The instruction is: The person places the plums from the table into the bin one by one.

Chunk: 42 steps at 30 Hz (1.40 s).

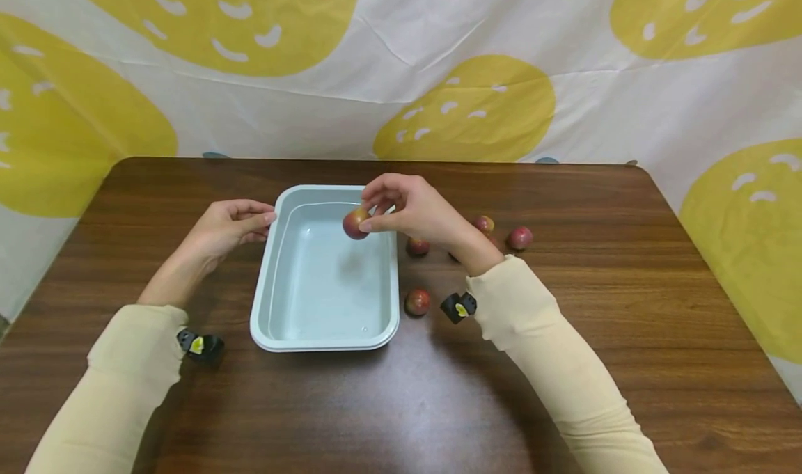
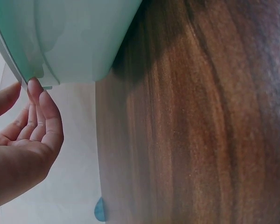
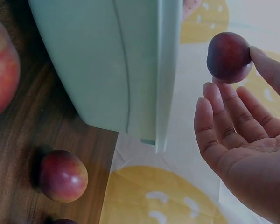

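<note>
A light blue plastic basin (image 1: pixel 322 344) sits on the table, and nothing lies on its floor. My left hand (image 1: pixel 228 230) pinches the basin's left rim between thumb and fingers, as the left wrist view of the hand (image 2: pixel 32 135) shows. Over the basin's right half, my right hand (image 1: pixel 410 209) holds a red-and-yellow plum (image 1: pixel 355 224) by thumb and fingertips, above rim height. The same plum (image 3: pixel 228 57) looks dark red in the right wrist view.
Right of the basin, on the brown wooden table (image 1: pixel 601 307), lie several more plums, among them one near plum (image 1: pixel 418 302) and one far-right plum (image 1: pixel 519 238). My right wrist partly covers others. A patterned cloth (image 1: pixel 476 14) hangs behind the table's back edge.
</note>
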Motion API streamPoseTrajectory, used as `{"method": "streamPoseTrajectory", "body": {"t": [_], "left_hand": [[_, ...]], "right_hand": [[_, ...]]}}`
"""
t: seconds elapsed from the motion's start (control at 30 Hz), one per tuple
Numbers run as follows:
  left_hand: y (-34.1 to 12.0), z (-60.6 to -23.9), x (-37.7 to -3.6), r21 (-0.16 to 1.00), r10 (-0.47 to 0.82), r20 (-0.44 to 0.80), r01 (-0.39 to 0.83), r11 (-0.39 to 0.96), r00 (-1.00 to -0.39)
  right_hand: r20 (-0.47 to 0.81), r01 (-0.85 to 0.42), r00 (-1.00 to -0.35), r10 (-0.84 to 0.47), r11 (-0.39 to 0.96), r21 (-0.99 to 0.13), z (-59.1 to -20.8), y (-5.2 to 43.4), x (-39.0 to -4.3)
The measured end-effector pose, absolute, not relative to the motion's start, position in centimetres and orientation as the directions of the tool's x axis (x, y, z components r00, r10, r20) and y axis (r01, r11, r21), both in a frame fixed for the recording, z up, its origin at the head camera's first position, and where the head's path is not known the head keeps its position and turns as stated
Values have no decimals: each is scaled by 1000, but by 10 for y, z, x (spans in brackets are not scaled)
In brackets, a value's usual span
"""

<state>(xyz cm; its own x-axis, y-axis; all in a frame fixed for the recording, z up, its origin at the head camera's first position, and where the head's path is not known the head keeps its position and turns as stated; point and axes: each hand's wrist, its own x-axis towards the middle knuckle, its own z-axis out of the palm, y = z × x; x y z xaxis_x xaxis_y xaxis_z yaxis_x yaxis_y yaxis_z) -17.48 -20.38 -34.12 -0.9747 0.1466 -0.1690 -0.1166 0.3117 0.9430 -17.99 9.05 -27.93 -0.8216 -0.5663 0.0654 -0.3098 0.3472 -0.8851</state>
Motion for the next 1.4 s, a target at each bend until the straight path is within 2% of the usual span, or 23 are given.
{"method": "streamPoseTrajectory", "body": {"t": [0.77, 1.4], "left_hand": [[-203, -337, -174, 937, 159, -178, -117, 330, -971], [-205, -337, -173, 933, 161, -189, -126, 337, -969]], "right_hand": [[82, -271, -810, -581, 248, -930, -280, 108, -183], [85, -252, -837, -541, 241, -937, -271, 135, -182]]}}
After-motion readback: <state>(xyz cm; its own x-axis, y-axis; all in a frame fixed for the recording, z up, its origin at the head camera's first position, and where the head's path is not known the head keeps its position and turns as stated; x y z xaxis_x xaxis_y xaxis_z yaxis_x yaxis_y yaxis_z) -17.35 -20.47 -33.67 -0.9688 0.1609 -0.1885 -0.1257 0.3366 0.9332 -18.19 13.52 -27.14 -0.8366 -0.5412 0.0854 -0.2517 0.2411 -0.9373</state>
